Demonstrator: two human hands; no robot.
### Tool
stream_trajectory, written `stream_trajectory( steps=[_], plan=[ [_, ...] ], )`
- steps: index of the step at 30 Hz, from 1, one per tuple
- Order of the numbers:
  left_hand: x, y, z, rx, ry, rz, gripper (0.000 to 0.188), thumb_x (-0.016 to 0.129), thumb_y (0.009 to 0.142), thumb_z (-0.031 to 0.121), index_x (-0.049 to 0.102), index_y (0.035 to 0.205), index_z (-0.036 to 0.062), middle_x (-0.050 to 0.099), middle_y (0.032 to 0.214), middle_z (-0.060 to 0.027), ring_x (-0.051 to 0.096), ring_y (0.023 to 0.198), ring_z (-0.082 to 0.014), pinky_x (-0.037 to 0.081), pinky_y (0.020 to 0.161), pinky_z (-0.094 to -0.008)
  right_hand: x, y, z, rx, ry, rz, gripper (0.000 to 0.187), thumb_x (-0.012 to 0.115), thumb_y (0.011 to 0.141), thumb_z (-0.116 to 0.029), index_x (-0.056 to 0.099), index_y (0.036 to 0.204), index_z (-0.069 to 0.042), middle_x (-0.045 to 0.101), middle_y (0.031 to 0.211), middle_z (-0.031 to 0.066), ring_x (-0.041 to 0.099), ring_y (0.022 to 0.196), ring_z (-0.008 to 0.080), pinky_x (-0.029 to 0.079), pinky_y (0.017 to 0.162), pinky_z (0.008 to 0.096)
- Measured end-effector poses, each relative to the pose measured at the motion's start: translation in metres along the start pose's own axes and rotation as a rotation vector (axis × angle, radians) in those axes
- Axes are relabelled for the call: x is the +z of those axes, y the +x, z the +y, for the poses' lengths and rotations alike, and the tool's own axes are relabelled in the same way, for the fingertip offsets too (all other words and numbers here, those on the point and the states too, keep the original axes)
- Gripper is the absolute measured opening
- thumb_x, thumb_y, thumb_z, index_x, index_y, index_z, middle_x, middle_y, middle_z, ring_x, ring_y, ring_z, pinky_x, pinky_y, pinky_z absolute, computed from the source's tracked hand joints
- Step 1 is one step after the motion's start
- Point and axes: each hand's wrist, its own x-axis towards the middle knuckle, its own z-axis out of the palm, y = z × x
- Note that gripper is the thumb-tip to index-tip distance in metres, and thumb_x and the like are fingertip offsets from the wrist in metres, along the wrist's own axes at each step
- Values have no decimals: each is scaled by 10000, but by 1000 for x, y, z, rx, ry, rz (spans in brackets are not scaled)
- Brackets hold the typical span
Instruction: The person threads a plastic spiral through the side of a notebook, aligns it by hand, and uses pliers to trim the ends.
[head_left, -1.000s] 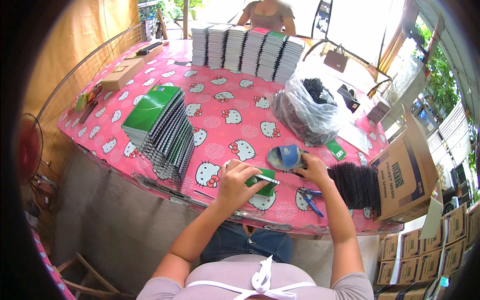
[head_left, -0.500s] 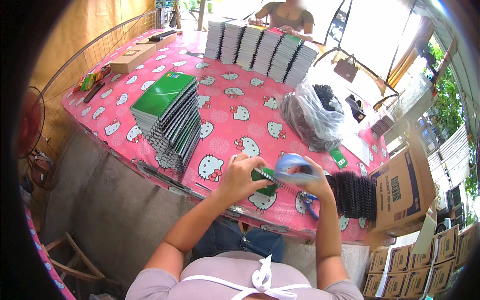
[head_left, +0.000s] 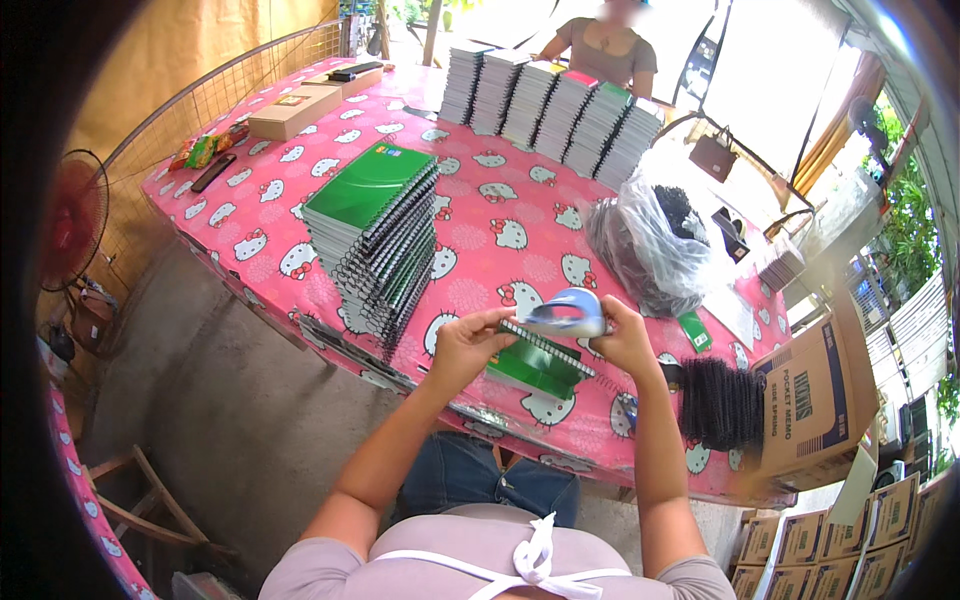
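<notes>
above the near edge of the pink table (head_left: 520, 215): left hand (head_left: 465, 345) and right hand (head_left: 622, 338) raised, each pinching an end of a small blue notebook (head_left: 565, 314), slightly blurred. just below, flat on the cloth, a green spiral notebook (head_left: 538, 362). left of that, a tall stack of green notebooks (head_left: 375, 235); right, a pile of black spirals (head_left: 720, 403) beside a cardboard box (head_left: 815, 400).

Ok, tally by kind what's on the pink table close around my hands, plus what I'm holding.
Green notebook, held: 1
Blue sheet, held: 1
Stack of green notebooks: 1
Clear bag of black coils: 1
Loose pile of black coils: 1
Total: 5
</notes>
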Motion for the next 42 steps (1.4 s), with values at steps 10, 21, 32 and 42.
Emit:
stream_trajectory(
  steps=[10, 21, 32, 42],
  plan=[
    [-2, 8, -1, 6, -159, -113, 261, 692, 772, -95, 635, 1020, -36, 684, 985, -101, 657, 880, -151, 563, 742, -262, -18, -43, 85, 225, -670, 269, 365, 681, 710, -91, 523, 1031, -18, 570, 1103, 210, 564, 983, 428, 483, 793, 464],
    [40, -37, 5, 619, 539, -188, 202, 728, 710, -93, 669, 880, -1, 684, 958, -152, 651, 875, -206, 546, 764, -286, -2, -175, 56, 286, -683, 226, 505, 673, 812, -300, 552, 1197, 4, 551, 1176, 204, 503, 1137, 369, 386, 982, 469],
    [43, -42, 7, 501, 363, -30, 193, 692, 750, -113, 643, 916, -26, 662, 987, -164, 661, 870, -205, 563, 718, -286, 37, -118, -69, -248, -289, 263, 335, 673, 824, -115, 564, 1104, 33, 630, 1001, 162, 638, 865, 249, 513, 770, 320],
    [21, -30, 75, 694, 336, 224, 238, 698, 750, -94, 504, 807, 32, 663, 1013, -179, 640, 871, -189, 527, 665, -295, 22, -123, -51, 244, 389, 73, 328, 631, 875, -155, 569, 1140, 28, 651, 1001, 137, 643, 857, 200, 503, 763, 300]
  ],
)
